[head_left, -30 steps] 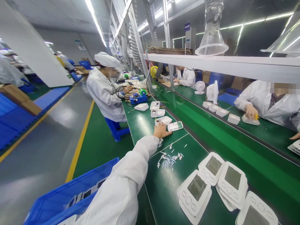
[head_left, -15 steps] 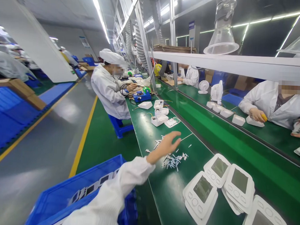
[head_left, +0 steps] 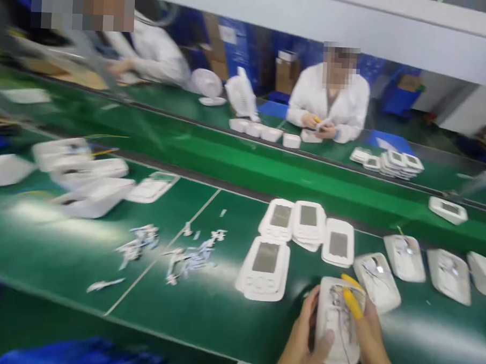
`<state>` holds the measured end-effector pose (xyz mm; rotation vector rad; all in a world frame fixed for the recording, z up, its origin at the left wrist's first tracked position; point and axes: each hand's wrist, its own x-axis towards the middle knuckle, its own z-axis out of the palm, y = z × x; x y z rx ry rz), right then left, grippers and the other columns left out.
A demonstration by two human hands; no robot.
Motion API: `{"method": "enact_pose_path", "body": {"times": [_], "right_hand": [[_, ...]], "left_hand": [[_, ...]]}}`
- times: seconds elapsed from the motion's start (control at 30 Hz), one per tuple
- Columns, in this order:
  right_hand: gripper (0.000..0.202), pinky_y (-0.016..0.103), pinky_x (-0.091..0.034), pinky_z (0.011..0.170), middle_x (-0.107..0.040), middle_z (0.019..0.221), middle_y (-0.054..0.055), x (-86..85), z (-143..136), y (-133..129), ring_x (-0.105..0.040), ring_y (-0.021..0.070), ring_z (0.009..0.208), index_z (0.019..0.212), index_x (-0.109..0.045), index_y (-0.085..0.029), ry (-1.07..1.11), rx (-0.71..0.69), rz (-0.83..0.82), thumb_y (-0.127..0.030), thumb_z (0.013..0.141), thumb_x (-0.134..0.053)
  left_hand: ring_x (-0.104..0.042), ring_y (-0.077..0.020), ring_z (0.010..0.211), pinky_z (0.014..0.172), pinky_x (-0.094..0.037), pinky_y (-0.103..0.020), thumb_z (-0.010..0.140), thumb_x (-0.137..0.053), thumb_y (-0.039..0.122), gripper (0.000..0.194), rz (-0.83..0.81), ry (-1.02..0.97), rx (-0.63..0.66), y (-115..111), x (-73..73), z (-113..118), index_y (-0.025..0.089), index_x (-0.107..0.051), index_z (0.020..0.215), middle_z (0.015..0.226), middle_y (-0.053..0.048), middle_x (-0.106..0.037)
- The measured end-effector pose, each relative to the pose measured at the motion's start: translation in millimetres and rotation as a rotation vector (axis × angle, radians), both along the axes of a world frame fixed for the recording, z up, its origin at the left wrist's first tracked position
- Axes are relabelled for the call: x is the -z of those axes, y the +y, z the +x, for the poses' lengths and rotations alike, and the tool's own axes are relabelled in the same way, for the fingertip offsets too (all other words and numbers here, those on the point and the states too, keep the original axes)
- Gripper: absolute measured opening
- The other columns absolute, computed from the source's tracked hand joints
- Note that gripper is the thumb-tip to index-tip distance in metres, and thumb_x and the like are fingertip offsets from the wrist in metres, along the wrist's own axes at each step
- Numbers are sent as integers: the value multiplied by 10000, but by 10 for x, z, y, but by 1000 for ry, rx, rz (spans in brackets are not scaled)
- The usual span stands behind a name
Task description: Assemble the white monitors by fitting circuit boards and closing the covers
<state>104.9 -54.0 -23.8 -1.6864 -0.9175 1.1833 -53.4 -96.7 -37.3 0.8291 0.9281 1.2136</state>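
My left hand [head_left: 305,335] is closed on the left side of a white plastic housing [head_left: 342,358], its thumb over the front edge. Thin wires and small parts show inside the housing's open face. At its right side, my right hand [head_left: 372,338] is closed around a tool with two yellow handles [head_left: 353,304], probably pliers; its working end is hard to make out. That hand also rests against the housing. Just left of my hands lie white panels with grey screens [head_left: 265,258], some stacked. Further white housings with wires [head_left: 377,282] lie to the right.
Small white and pale blue pieces [head_left: 195,257] lie in loose heaps on the green bench [head_left: 205,314]. More white housings [head_left: 93,197] are at the left. Beyond the green conveyor strip [head_left: 244,160], a co-worker in white [head_left: 331,100] handles parts near small white fans [head_left: 241,96].
The view has swung right and down. One hand, earlier reaching over the small pieces, is no longer there; both my hands now hold the housing and the yellow-handled tool.
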Motion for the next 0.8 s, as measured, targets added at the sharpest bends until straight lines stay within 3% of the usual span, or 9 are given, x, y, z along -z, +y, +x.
{"method": "enact_pose_path", "body": {"times": [0.07, 0.13, 0.27, 0.4, 0.53, 0.67, 0.8], "right_hand": [[752, 482, -573, 1054, -756, 1236, 122, -14, -52, -44, -707, 349, 1177, 1291, -701, -193, 82, 18, 32, -670, 725, -829], [728, 495, -554, 1082, -750, 1259, 114, -35, -110, -135, -701, 337, 1192, 1331, -687, -209, 126, 10, 43, -619, 750, -841], [774, 468, -586, 1028, -726, 1310, 107, -44, -104, -434, -698, 310, 1204, 1452, -604, -257, 262, -19, 79, -543, 781, -865], [607, 425, -614, 934, -753, 1232, 106, -58, 144, -703, -735, 279, 1080, 1311, -714, -262, 228, 27, 131, -508, 781, -881], [377, 366, -634, 803, -799, 988, 85, -151, 576, -810, -753, 224, 843, 1127, -786, -226, 33, 257, 260, -496, 865, -802], [311, 267, -524, 496, -760, 769, 49, -183, 1138, -620, -642, 152, 544, 1077, -773, -181, -436, 447, 427, -454, 961, -681], [270, 283, -498, 516, -718, 724, 34, -65, 1718, -116, -595, 144, 535, 1105, -768, -173, -708, 449, 590, -374, 978, -639]], "left_hand": [[-646, -368, 1317, 1144, -514, -508, 906, -707, 644, 765, -116, -28, 100, 79, 13, -57, 251, -498, 1527, 1481, -185, -622], [-678, -362, 1263, 1101, -551, -481, 902, -718, 638, 683, -191, -22, 136, 152, 12, -133, 224, -587, 1429, 1379, -175, -696], [-695, -355, 1238, 1037, -595, -432, 858, -767, 639, 683, -252, 40, 192, 213, 32, -234, 221, -615, 1376, 1353, -154, -717], [-695, -354, 1248, 1019, -610, -413, 800, -790, 690, 782, -326, 156, 141, 194, 52, -237, 253, -572, 1411, 1376, -128, -711], [-703, -356, 1238, 991, -632, -420, 797, -784, 700, 794, -375, 220, 144, 209, -14, -230, 280, -541, 1426, 1379, -110, -715], [-730, -350, 1180, 974, -639, -396, 765, -784, 738, 836, -372, 323, 108, 255, -126, -173, 276, -573, 1429, 1309, -106, -750], [-764, -346, 1059, 836, -667, -367, 719, -794, 772, 945, -476, 425, -41, 277, -142, -45, 232, -578, 1464, 1219, -103, -780]]}}
